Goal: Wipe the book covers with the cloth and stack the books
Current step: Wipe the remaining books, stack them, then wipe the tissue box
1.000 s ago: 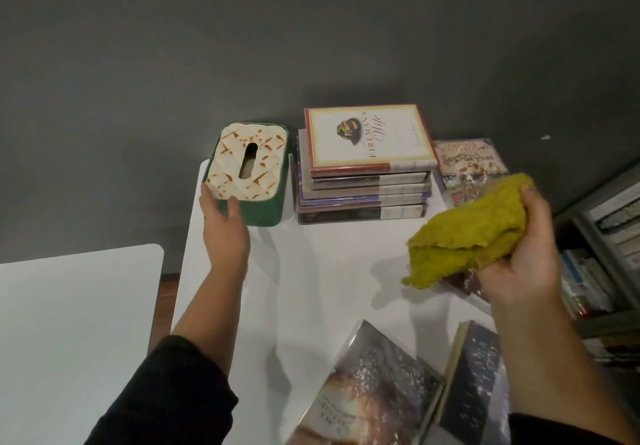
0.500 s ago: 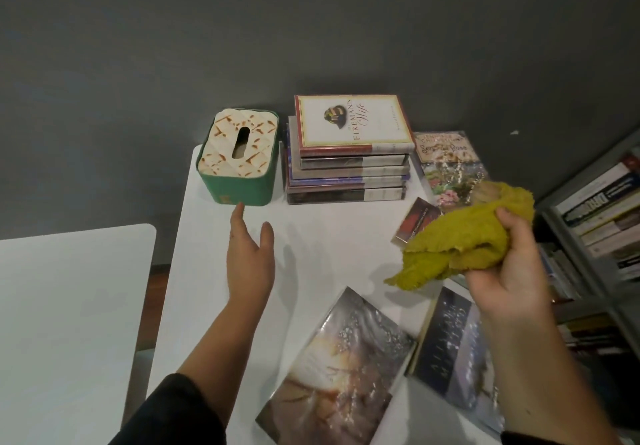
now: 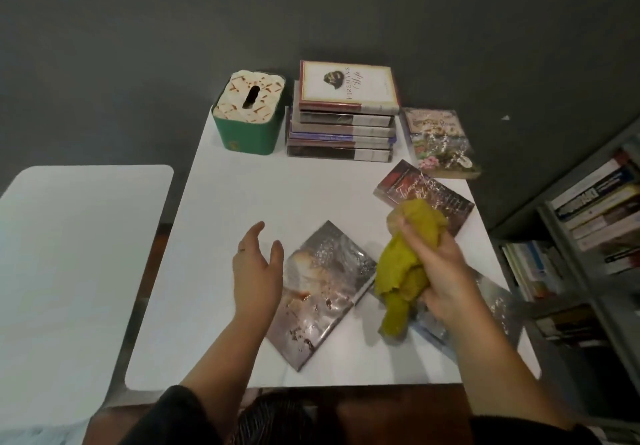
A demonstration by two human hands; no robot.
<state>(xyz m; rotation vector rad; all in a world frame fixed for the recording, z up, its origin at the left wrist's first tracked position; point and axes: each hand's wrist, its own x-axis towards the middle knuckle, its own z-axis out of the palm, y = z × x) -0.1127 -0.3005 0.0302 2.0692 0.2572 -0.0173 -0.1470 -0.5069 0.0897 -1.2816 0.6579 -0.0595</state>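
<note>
Next book up: glossy silver hardback, nearest the bench edge, not yet in your grip.

Your left hand (image 3: 257,271) hangs open, fingers spread, at the left edge of the silver book (image 3: 323,294), which lies flat and skewed on the white bench (image 3: 221,236). Your right hand (image 3: 438,271) is closed on the yellow cloth (image 3: 407,268), bunched just right of that book, above a second glossy book (image 3: 498,309) that your arm mostly hides. The jacket looks slick and stiff, moderate weight: I'd pin a corner with the left palm, wipe, then lift by the spine edge. The cloth is limp, so ball it up. Beyond the silver book to the right: a dark red book (image 3: 408,184), then a floral book (image 3: 440,139). Straight behind it, the stack (image 3: 343,122) beside the green tissue box (image 3: 247,115).
</note>
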